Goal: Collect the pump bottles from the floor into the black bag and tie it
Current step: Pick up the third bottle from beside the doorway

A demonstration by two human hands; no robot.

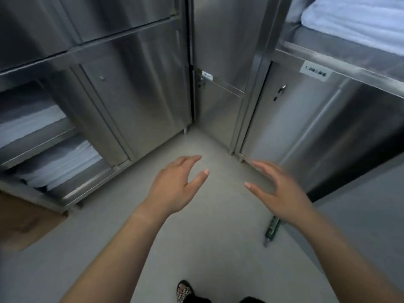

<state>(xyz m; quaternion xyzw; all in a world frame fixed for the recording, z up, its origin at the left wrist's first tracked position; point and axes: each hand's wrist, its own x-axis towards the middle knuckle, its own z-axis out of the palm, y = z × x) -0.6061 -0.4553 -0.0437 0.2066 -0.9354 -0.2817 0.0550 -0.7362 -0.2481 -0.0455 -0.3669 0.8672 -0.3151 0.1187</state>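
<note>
Fingers of both the left hand and right hand are spread wide, holding nothing, over bare floor. No pump bottles or black bag show. Best to scan beyond the cabinets at 12 o'clock first.

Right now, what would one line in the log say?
left hand: open, empty | right hand: open, empty | floor: green strip-like item by right wrist | bag, bottles: not in view
</note>
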